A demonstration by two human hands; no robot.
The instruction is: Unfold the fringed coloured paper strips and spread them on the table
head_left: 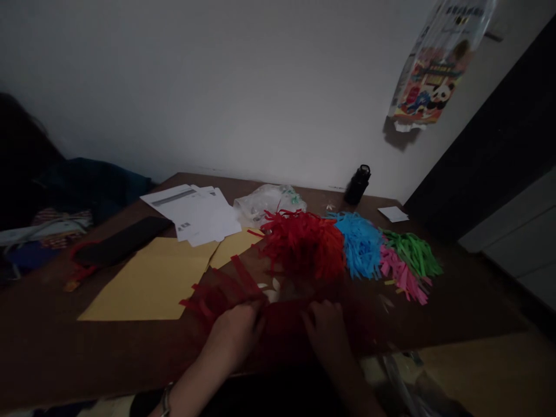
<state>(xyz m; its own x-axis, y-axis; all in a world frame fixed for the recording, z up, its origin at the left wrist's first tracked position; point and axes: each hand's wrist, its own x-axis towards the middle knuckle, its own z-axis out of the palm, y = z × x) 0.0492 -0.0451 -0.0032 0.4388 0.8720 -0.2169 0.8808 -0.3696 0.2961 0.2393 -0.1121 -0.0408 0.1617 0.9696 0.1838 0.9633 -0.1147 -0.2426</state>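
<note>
Dark red fringed paper (283, 325), probably tissue paper, lies at the near edge of the table, its loose cut strips fanning out to the left. My left hand (237, 329) is closed with curled fingers on its left part. On the right part, my right hand (326, 327) bends its fingers over the paper; its fingertips are dim and partly hidden. Just beyond my hands sits a fluffy pile of red and orange paper fringe (304, 243). Small pale scraps (273, 291) lie between the pile and my left hand.
Blue (358, 243), green (414, 253) and pink fringe bunches (403, 272) lie to the right. Yellow paper sheets (147, 281), white printed sheets (200, 214) and a dark case (125, 240) are left. A clear plastic bag (260, 202) and black bottle (358, 185) stand near the wall.
</note>
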